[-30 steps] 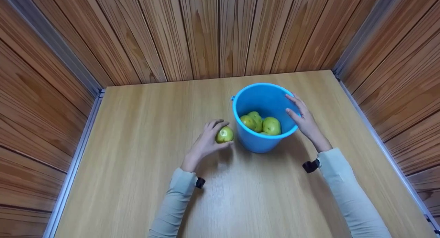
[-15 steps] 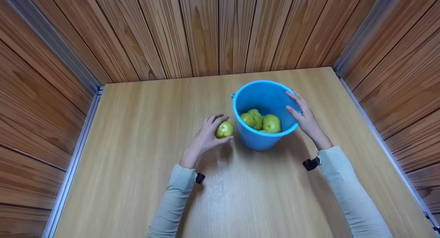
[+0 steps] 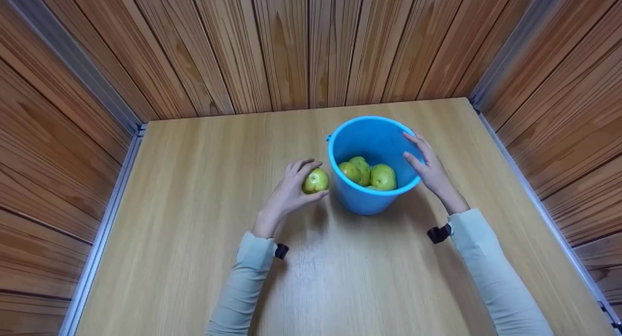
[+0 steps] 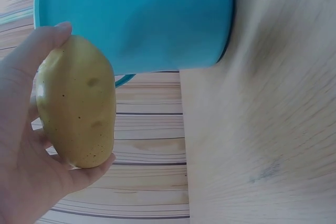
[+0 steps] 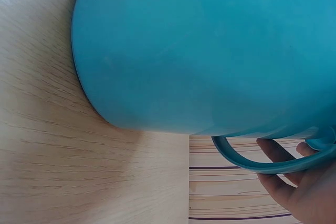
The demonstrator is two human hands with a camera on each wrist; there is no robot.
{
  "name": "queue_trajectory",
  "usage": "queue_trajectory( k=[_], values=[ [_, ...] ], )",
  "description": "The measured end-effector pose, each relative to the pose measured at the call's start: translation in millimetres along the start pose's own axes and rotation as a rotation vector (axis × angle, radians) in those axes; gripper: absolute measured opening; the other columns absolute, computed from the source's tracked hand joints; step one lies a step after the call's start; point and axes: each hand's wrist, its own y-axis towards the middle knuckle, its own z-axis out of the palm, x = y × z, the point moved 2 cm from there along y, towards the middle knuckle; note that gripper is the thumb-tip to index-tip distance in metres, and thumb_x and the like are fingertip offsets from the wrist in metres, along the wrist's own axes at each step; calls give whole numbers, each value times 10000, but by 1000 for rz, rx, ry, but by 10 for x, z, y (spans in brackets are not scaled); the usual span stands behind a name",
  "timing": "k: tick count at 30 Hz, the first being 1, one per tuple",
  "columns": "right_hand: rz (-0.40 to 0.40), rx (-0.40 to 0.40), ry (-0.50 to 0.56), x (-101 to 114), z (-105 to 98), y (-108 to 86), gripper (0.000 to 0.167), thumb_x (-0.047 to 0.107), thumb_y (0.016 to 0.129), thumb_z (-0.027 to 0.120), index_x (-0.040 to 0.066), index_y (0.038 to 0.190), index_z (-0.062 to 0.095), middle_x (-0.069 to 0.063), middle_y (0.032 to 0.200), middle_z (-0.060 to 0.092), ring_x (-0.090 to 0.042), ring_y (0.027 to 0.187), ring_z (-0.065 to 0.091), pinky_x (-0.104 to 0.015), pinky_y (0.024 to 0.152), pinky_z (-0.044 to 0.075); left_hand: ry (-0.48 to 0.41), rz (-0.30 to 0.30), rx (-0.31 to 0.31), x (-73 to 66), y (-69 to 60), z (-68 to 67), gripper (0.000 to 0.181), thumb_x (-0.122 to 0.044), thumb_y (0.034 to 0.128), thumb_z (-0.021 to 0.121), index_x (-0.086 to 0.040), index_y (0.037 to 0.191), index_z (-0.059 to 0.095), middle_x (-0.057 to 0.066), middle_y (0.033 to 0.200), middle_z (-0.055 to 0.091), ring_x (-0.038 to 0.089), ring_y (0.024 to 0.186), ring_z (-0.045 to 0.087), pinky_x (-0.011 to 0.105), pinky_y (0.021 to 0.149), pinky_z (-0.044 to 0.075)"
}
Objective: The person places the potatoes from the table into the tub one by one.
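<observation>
My left hand (image 3: 290,193) holds a yellow-green potato (image 3: 316,181) just left of the blue bucket (image 3: 364,202), above the table. Close up in the left wrist view, the potato (image 4: 79,103) has shallow dimples and dark specks, with the thumb and fingertips at opposite ends of it. My right hand (image 3: 434,173) grips the bucket's right rim, its thumb and fingertips reaching over the edge. In the right wrist view the bucket's handle (image 5: 262,166) hangs across those fingers. Several potatoes (image 3: 384,177) lie at the bottom of the upright bucket.
The light wooden table (image 3: 204,205) extends around the bucket on all sides. Brown wood-plank panels (image 3: 291,49) rise behind it and at both sides. Metal rails (image 3: 112,205) run along the table's side edges.
The left hand has lifted the potato slightly and shifted a little left. The right hand and the bucket keep their places. The whole view bobs slightly.
</observation>
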Motion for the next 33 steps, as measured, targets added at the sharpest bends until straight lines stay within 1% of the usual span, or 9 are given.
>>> queue_trajectory(
  k=[4,8,12,18,25,33],
  values=[
    [11,2,-1,-4,4,-5,509,116,951,473,0,1418,310,-154,1534,141,-381,1396,125,-645,1048,175,-8,5,-6,-16,-2,-22,654,-481,800,665,-225,1359,440,14,1401,374,191,1251,348,401,970,424],
    [13,1,-4,-5,3,-4,511,121,948,476,3,1418,313,-153,1534,142,-381,1395,128,-642,1047,184,-11,14,-6,-37,8,-45,658,-484,798,665,-216,1356,443,19,1400,371,198,1250,345,402,964,432],
    [14,1,-7,-5,3,-6,511,124,947,479,8,1417,316,-151,1534,143,-383,1393,132,-645,1043,191,-9,9,-5,-54,16,-68,662,-489,798,662,-216,1359,443,26,1408,368,205,1254,340,401,963,434],
    [17,-5,-6,1,2,-5,509,126,947,483,9,1415,321,-150,1535,144,-379,1398,119,-646,1049,170,-19,8,-10,-96,30,-115,666,-501,798,655,-226,1364,437,27,1416,361,210,1255,333,408,964,433],
    [-8,-12,-31,33,1,3,493,80,939,486,-14,1400,339,-189,1521,170,-405,1389,133,-657,1037,185,-8,8,-19,-135,48,-154,658,-495,792,666,-241,1357,445,24,1402,374,195,1248,336,391,952,439],
    [1,-15,-34,21,8,-7,500,119,944,491,-1,1406,338,-163,1530,164,-383,1397,129,-644,1045,187,-19,7,-4,-172,81,-174,662,-506,798,652,-238,1364,437,26,1410,360,203,1260,326,412,962,431]
  ],
)
